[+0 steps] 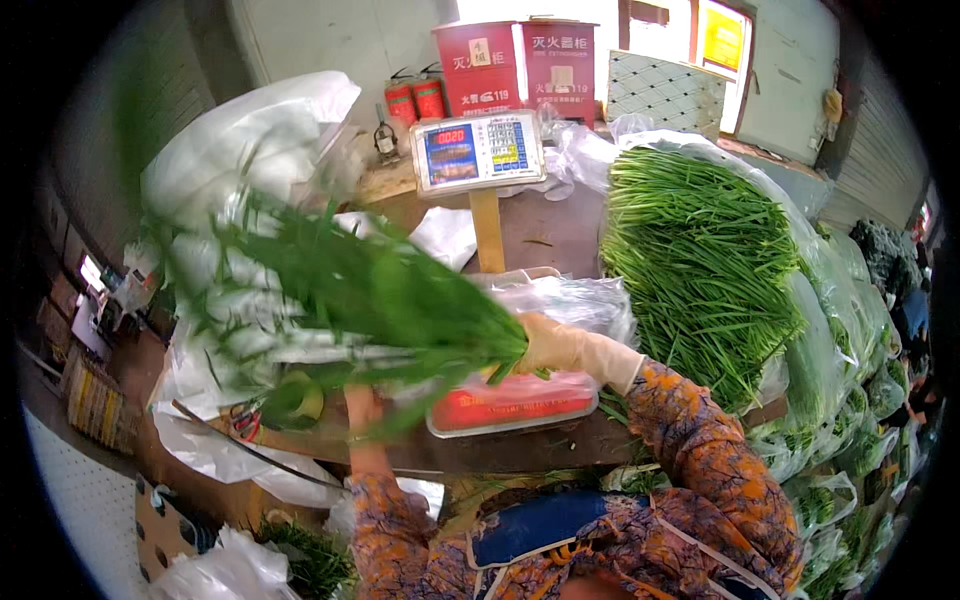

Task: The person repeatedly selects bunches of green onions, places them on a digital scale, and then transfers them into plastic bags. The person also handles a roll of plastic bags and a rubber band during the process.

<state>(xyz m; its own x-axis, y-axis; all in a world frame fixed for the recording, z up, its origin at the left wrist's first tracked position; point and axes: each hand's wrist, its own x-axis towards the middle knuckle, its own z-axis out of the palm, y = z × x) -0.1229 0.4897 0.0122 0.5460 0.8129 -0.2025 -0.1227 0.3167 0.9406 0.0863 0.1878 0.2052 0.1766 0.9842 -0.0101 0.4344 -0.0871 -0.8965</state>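
My right hand (551,346), in a pale glove, grips the base of a bunch of long green leafy vegetables (405,300), whose blurred leaves fan out to the left. My left hand (360,401) is under those leaves; its fingers are hidden, so its hold cannot be told. Below the bunch lies a tray (517,427) with red plastic packaging. Behind it, clear plastic bags (574,300) lie at the foot of a digital scale's display (480,152). To the right, a large pile of green garlic chives (697,270) rests in clear plastic.
Red-handled scissors (246,422) and a roll of tape (307,401) lie at the table's left. White plastic sheeting (247,142) covers the left side. More bagged greens (832,375) stand at the right. Fire extinguishers (415,100) and red cabinets (480,67) stand behind.
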